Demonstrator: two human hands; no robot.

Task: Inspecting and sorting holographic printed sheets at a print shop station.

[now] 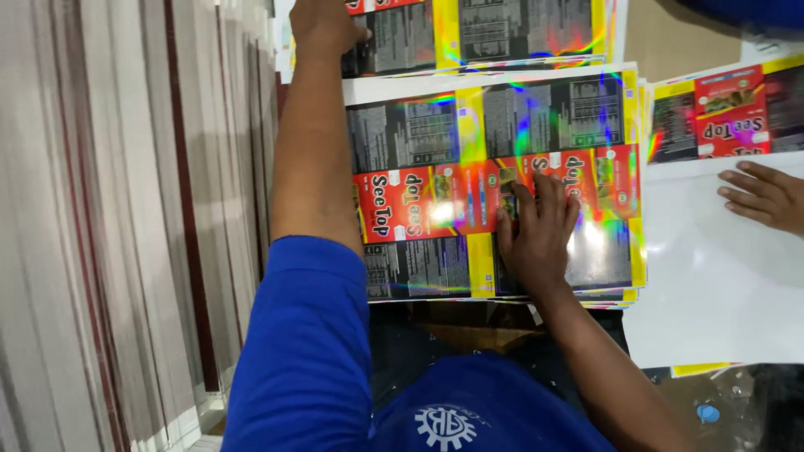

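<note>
Squaring up a stack of glossy printed sheets, with both hands spread across two piles.

The step in hand looks like steadying or aligning the near stack of printed sheets (494, 184), which fills the middle of the view; a second pile (486, 33) lies at 12 o'clock and a blank white sheet (712, 268) at 3 o'clock. Any lift from here would call for getting fingertips under an edge. The left hand (322, 25) reaches far out, arm straight, resting on the far pile's corner; whether it grips, I cannot tell. The right hand (536, 230) lies flat, fingers spread, pressing the near stack's red band. Another person's hand (766, 197) rests at 3 o'clock.
</note>
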